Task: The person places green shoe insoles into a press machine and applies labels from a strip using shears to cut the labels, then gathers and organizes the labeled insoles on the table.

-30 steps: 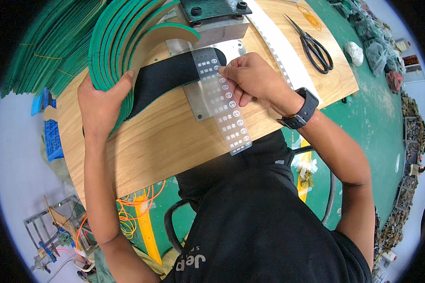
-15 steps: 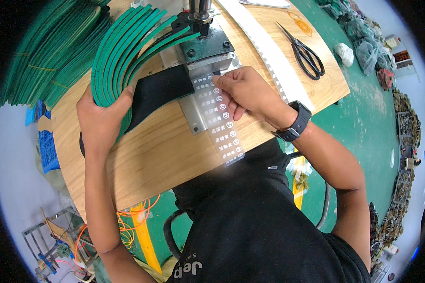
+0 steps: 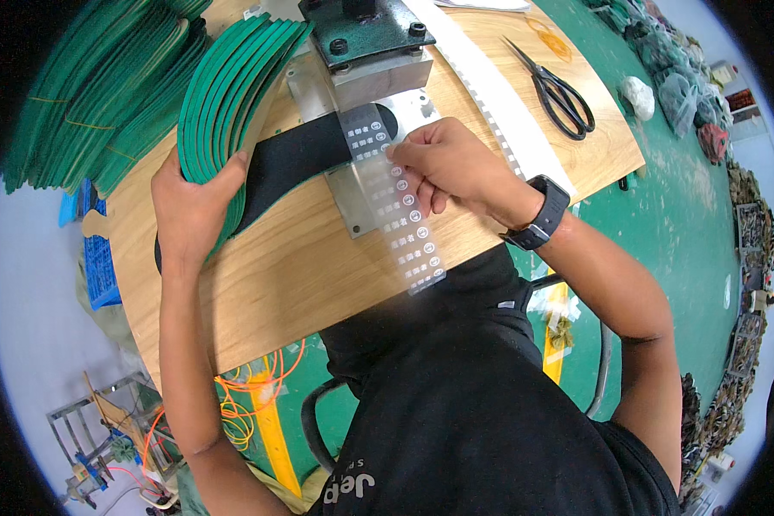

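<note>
I have the left hand (image 3: 199, 202) curled firmly around a fanned bundle of green-edged insoles (image 3: 232, 103), thumb pressed on the near side, fingers mostly hidden behind. The right hand (image 3: 451, 163) pinches the edge of a clear film strip (image 3: 400, 206) between thumb and forefinger, the other fingers loosely bent.

The work lies between them: a black insole (image 3: 292, 150), smooth and matte with a thin green edge, stretching from the left hand to the steel base plate (image 3: 349, 205), where its rounded end rests just below the press block (image 3: 383, 82). The film crosses it near that end, see-through, carrying a repeating column of white characters and round emblems; its lower end reaches past the table's near edge.

I see a light wood-grain table (image 3: 275, 301) under everything. To the right, a long white strip (image 3: 490, 95) curves past black-handled scissors (image 3: 562, 99) and orange bands (image 3: 550, 39). A much larger insole pile (image 3: 103, 95) fills the upper left, above a blue crate (image 3: 101, 267). Beyond, the green floor (image 3: 662, 224) shows scuffs, filled plastic bags (image 3: 679, 103) and, at lower left, tangled orange hose (image 3: 241, 404) by a yellow stripe (image 3: 271, 430).
</note>
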Tool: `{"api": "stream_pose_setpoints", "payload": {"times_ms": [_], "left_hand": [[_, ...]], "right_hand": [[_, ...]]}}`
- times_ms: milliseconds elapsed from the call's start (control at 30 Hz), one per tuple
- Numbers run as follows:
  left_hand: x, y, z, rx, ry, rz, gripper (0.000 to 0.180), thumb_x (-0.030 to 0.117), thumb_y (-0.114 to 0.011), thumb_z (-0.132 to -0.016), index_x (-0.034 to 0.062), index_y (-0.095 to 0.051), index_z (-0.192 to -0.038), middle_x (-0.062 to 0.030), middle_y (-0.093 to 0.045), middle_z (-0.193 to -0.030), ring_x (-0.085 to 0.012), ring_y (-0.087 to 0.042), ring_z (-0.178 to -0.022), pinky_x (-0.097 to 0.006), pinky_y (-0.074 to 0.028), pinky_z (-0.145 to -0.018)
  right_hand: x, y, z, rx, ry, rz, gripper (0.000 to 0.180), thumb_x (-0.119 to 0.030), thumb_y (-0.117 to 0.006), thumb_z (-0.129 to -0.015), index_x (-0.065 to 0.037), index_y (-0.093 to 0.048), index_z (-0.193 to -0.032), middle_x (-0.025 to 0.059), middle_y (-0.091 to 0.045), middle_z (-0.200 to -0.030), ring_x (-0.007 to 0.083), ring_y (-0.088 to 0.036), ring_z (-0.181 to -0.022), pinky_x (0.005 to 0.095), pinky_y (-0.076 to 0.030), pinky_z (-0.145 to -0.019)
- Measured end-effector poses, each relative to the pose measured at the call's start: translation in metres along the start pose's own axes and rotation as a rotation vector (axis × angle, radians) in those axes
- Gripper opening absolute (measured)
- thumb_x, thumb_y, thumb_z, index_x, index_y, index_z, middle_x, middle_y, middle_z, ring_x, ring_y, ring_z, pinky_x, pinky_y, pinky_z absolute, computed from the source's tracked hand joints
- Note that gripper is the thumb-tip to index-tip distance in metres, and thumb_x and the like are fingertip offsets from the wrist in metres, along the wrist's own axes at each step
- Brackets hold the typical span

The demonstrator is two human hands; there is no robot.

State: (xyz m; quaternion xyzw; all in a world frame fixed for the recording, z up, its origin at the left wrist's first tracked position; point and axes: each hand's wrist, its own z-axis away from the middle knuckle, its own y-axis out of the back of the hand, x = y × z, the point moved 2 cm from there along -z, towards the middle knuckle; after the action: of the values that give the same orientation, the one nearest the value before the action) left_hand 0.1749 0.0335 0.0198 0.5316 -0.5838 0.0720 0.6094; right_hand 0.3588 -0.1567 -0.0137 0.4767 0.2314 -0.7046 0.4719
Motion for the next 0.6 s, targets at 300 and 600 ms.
{"api": "stream_pose_setpoints", "payload": {"times_ms": [300, 600], "left_hand": [[0.009, -0.005, 0.004, 0.012, -0.007, -0.033, 0.029, 0.015, -0.070, -0.073, -0.0034, -0.064, -0.095, -0.0053, -0.065, -0.077, -0.0078, -0.055, -0.069, -0.024, -0.046, -0.068], [0.013, -0.009, 0.010, -0.006, -0.077, -0.087, 0.039, 0.015, -0.069, -0.072, -0.0014, -0.063, -0.107, -0.0111, -0.067, -0.080, -0.0111, -0.060, -0.071, -0.026, -0.048, -0.072]], "right_hand": [[-0.001, 0.001, 0.000, -0.011, -0.053, 0.071, 0.027, -0.018, -0.059, -0.090, 0.002, -0.063, -0.071, 0.0084, -0.062, -0.056, 0.0131, -0.060, -0.042, 0.0200, -0.043, -0.036], [0.002, 0.000, 0.001, -0.035, 0.012, 0.023, 0.023, -0.019, -0.058, -0.091, 0.000, -0.061, -0.077, 0.0045, -0.059, -0.056, 0.0103, -0.057, -0.043, 0.0192, -0.043, -0.038]]}}
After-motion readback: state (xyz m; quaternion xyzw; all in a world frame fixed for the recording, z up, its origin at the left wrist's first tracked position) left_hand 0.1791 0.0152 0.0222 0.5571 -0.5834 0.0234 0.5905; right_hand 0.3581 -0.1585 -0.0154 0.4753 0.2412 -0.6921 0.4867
